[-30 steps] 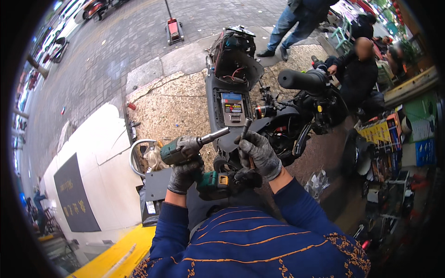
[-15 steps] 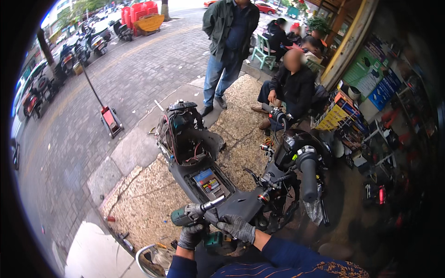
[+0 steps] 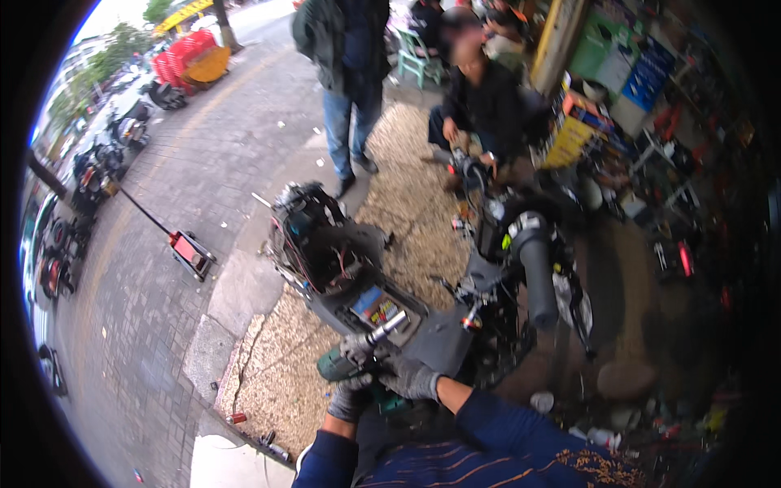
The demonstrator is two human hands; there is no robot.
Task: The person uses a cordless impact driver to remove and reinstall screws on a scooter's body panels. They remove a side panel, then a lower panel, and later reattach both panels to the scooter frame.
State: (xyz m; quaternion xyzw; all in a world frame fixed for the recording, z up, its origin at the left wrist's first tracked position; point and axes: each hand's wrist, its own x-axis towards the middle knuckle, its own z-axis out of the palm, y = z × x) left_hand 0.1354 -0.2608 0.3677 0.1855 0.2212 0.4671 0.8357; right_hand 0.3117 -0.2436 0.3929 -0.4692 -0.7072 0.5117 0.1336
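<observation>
A green and grey cordless impact wrench (image 3: pixel 342 362) with a long silver socket (image 3: pixel 389 327) points up and right over the scooter's open floor. My left hand (image 3: pixel 351 398), in a grey knit glove, is closed round the wrench from below. Just right of it, my gloved right hand (image 3: pixel 413 379) has its fingers curled in against the tool's side; what they pinch is hidden. Beyond the socket, a battery with a coloured label (image 3: pixel 376 307) sits in the recess of the stripped scooter (image 3: pixel 439 337). Part of the wrench's green base shows below my hands.
The handlebar grip (image 3: pixel 537 276) rises at the right. A person in black (image 3: pixel 488 102) sits beyond the scooter; another person (image 3: pixel 346 89) stands at far left of them. A red floor jack (image 3: pixel 192 254) rests on the paving. Cluttered shelves (image 3: pixel 667 179) line the right side.
The view has swung, shifting the surroundings. My hands and the wrench sit closer to the battery recess, the right hand nearer the tool. The seated person's hands now reach to the handlebar's far end.
</observation>
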